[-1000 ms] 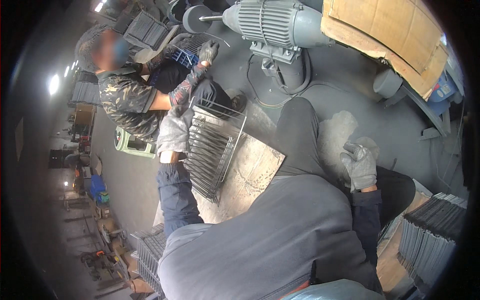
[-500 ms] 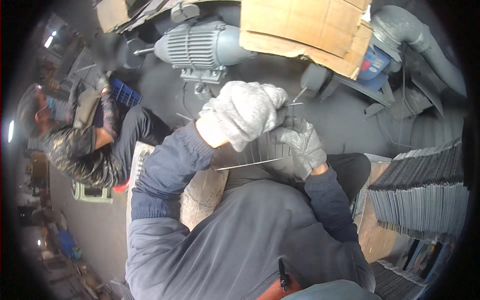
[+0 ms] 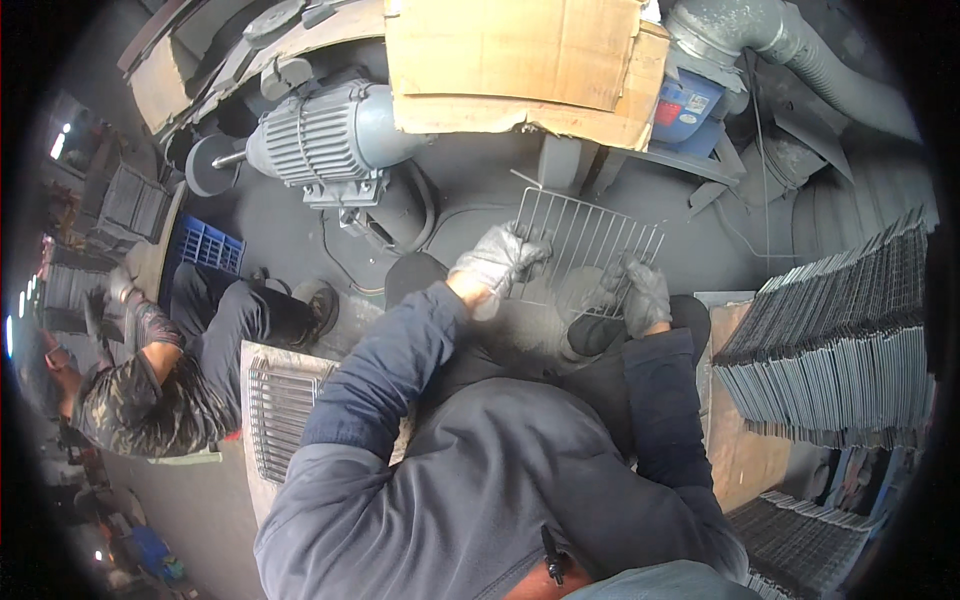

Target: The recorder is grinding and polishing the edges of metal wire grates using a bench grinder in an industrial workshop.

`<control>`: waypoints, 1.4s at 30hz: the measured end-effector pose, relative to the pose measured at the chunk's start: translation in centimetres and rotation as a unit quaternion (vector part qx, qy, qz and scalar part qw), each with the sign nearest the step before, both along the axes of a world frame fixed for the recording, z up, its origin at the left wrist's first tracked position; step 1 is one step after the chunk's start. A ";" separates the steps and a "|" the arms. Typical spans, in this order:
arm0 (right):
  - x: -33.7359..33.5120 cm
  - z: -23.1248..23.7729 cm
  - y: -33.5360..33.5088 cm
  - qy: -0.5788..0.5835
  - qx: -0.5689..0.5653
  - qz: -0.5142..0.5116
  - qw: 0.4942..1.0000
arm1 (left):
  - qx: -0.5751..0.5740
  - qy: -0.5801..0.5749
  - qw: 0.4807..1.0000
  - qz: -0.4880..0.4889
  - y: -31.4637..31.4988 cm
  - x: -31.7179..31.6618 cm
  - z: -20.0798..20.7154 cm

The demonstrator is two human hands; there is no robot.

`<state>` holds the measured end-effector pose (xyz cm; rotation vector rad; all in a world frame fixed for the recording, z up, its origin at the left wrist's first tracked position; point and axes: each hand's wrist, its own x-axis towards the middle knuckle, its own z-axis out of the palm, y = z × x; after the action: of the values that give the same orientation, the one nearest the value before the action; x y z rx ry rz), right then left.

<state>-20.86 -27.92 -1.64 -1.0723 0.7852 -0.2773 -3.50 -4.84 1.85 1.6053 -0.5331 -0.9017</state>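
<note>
Both my gloved hands hold a wire rack out in front of me, above the dark grey floor.

My left hand (image 3: 497, 262) has its fingers (image 3: 528, 250) curled around the near left edge of the wire rack (image 3: 585, 245), and my right hand (image 3: 643, 292) pinches the near right edge, though the glove there is blurred and I can't quite make out each finger. The rack is tilted, its far corner pointing toward the grey electric motor (image 3: 325, 140) and the cardboard box (image 3: 520, 60). A tall stack of similar racks (image 3: 845, 345) stands at my right. Another rack (image 3: 278, 405) lies on a board at my left, beside a seated person in a camouflage jacket (image 3: 150, 395).
</note>
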 end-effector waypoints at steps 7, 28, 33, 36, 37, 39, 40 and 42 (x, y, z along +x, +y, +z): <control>0.8 -6.1 -1.9 -0.023 -0.201 0.058 0.978 | -0.099 0.121 0.984 0.083 0.4 -0.2 -5.2; 5.2 -0.8 -2.6 0.043 -0.114 0.038 0.992 | -0.119 0.154 0.972 0.132 0.0 0.8 -6.8; 7.1 0.2 -1.7 0.020 -0.129 0.023 0.991 | -0.077 0.067 0.985 0.139 1.1 2.9 -5.5; 9.2 -0.2 0.5 0.031 -0.135 0.049 0.989 | -0.036 -0.031 0.982 0.183 3.6 2.5 -4.5; 9.8 -0.7 1.6 0.037 -0.134 0.058 0.989 | -0.006 0.008 0.980 0.197 4.3 2.2 -4.3; 10.5 -1.5 2.5 0.032 -0.118 0.058 0.991 | -0.005 0.116 0.967 0.228 5.3 2.2 -4.2; 10.5 -1.9 2.5 0.025 -0.103 0.048 0.993 | 0.015 0.094 0.975 0.199 5.4 2.4 -4.3; 9.7 -2.6 1.6 0.025 -0.073 0.037 0.996 | -0.046 0.137 0.968 0.207 4.3 2.8 -5.0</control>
<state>-11.19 -26.30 -4.19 -1.2488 0.7771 -0.2478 -0.69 -0.57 -3.11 1.4074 -0.0388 -0.7508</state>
